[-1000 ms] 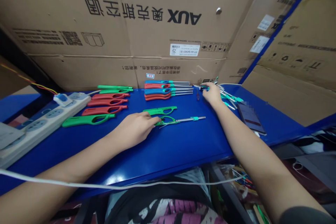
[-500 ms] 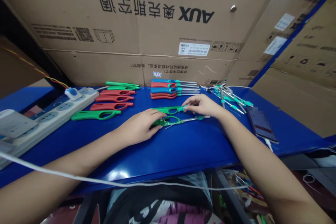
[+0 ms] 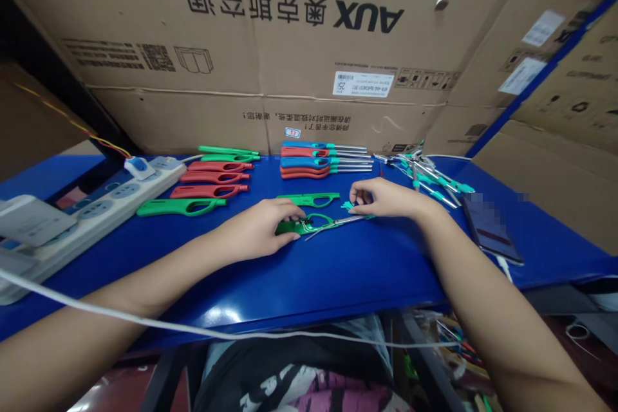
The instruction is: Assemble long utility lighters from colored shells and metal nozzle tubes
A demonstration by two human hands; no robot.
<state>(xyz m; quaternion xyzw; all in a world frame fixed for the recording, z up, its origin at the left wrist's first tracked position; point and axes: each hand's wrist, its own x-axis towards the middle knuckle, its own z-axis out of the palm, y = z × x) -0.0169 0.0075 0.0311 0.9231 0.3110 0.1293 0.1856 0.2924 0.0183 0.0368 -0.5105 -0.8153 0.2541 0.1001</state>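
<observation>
My left hand (image 3: 268,228) is closed around the back end of an open green lighter shell (image 3: 316,226), with fingers and thumb on either side. A metal tube (image 3: 348,221) points right from that shell, and thin wires show near its finger loop. Behind it lies a second green shell half (image 3: 313,198), partly hidden by my left hand. My right hand (image 3: 379,198) pinches a small teal plastic piece (image 3: 346,205) just above the tube; the piece's exact shape is too small to make out.
Red and green lighter shells (image 3: 210,191) lie at left beside a white power strip (image 3: 96,209). Stacked red and blue lighters (image 3: 304,163) sit at the back. Teal-and-metal tube parts (image 3: 429,177) and a phone (image 3: 490,228) lie right. A white cable (image 3: 232,336) crosses the front.
My right hand has moved right, taking the teal piece away from the end of the rear green shell half. My left hand keeps its hold on the front shell.
</observation>
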